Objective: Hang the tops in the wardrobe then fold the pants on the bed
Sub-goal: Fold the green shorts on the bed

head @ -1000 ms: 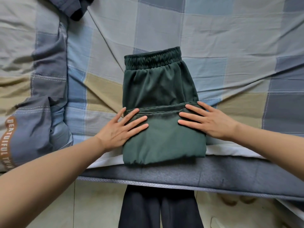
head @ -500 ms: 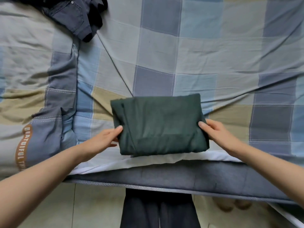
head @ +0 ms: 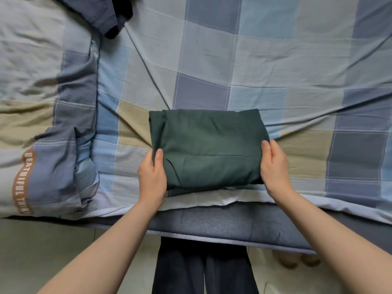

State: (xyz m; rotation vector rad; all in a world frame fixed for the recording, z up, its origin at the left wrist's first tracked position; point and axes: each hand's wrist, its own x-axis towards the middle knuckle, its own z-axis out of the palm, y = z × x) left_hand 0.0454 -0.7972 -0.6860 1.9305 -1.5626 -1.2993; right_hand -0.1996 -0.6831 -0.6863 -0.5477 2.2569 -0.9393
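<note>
The green pants (head: 207, 147) now lie as a compact rectangular bundle near the front edge of the bed (head: 275, 60), on the checked sheet. 1 second ago they were only half folded, with the waistband showing at the far end and both palms flat on the near fold; half a second ago the far part had been brought over and the waistband was out of sight. Since then the bundle has kept its shape and place, and the hands have closed in on its 2 short sides. The left hand (head: 151, 177) grips the left edge, thumb lying on top of the cloth and the fingers tucked beneath, where they cannot be seen. The right hand (head: 274, 166) holds the right edge the same way, thumb on top, fingers under. This looks like the last fold done and the pair now being squared up or readied for lifting aside, so this pair is probably finished. At the far left corner a dark garment (head: 101, 13) lies crumpled on the bed; if that is another pair, the folding part of the task is not yet over. A folded quilt (head: 53, 145) sits to the left, well apart from the bundle.
</note>
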